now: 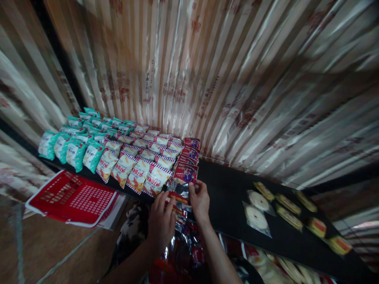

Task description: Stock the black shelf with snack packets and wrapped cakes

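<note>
My right hand [200, 199] is closed, thumb and fingertips pinching the right edge of a red and clear snack packet [181, 197] near the front of the black shelf. My left hand [162, 219] is closed on the packet's left side, fingers bent over it. Just behind it, a column of red packets with purple pictures [186, 172] runs back toward the curtain. To their left sit rows of white snack bags with striped edges [138, 172]. Below my hands are more shiny packets [189, 242], dim and partly hidden by my forearms.
Teal snack bags [76, 154] fill the shelf's left end. On the black shelf [225, 197] to the right lie two round white packs [257, 216] and several yellow packs [288, 204]. A red printed bag [78, 197] lies at lower left. A striped curtain [183, 71] hangs behind.
</note>
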The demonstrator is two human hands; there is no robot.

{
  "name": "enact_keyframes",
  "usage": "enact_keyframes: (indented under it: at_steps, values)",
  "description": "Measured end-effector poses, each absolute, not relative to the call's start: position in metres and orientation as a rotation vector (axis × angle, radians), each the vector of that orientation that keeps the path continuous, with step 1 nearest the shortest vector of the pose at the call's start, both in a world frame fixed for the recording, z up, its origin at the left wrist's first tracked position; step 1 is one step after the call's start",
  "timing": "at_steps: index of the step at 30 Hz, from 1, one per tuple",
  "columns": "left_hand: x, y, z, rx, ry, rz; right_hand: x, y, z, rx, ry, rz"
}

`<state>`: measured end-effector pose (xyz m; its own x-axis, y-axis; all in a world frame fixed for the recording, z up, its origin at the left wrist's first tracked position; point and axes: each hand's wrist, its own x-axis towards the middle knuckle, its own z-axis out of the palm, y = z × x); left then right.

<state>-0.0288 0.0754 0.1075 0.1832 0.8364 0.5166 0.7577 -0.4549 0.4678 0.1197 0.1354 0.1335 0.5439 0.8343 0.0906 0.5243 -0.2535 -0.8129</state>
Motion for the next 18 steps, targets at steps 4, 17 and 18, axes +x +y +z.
enact_keyframes:
  at_steps: [4,17,18]
  values:
    - [-0.017,0.086,0.117,2.426,1.479,1.088,0.114,0.135,0.133,-2.009,-1.146,0.428]
    - [-0.008,0.099,0.112,2.389,1.468,1.030,0.114,0.136,0.113,-1.856,-1.606,0.040]
    - [-0.008,0.099,0.112,2.389,1.468,1.033,0.114,0.136,0.112,-1.842,-1.594,0.052]
